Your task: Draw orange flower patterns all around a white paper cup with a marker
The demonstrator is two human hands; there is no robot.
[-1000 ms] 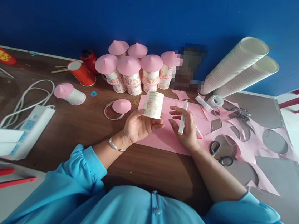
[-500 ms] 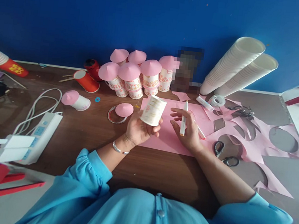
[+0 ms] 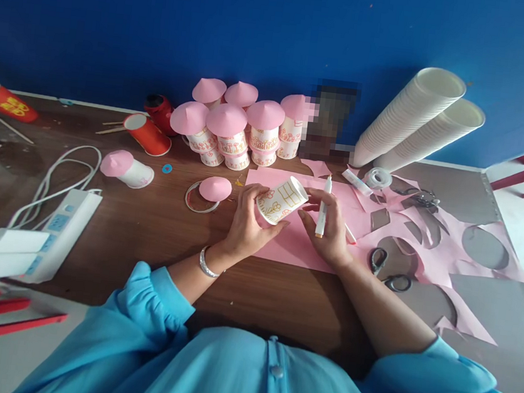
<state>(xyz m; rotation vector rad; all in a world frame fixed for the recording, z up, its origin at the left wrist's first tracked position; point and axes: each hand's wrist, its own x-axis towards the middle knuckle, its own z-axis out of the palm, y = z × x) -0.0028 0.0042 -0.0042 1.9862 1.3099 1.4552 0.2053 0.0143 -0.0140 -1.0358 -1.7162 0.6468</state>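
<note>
My left hand [image 3: 253,224] is closed around a white paper cup [image 3: 283,200], tilted with its open end up to the right. Gold and reddish drawings cover the cup, a window-like grid and plant shapes among them. A white marker [image 3: 324,207] stands nearly upright in my right hand [image 3: 332,233], its tip pointing up. My right fingertips are close to the cup's rim; whether they touch it I cannot tell. Beneath both hands lies a pink paper sheet [image 3: 294,244]. Left of my hands, a pink paper cone [image 3: 215,189] rests by a tape ring [image 3: 194,196].
Several decorated cups with pink cone tops [image 3: 227,123] stand against the blue wall. Tall white cup stacks [image 3: 408,112] lean at the right, above pink paper scraps [image 3: 439,261] and scissors [image 3: 388,271]. On the left are a red cup [image 3: 148,134] and a power strip [image 3: 62,230].
My left hand has turned the cup, so its open end now leans right and the grid drawing shows. The cup and my right hand's fingers are closer together.
</note>
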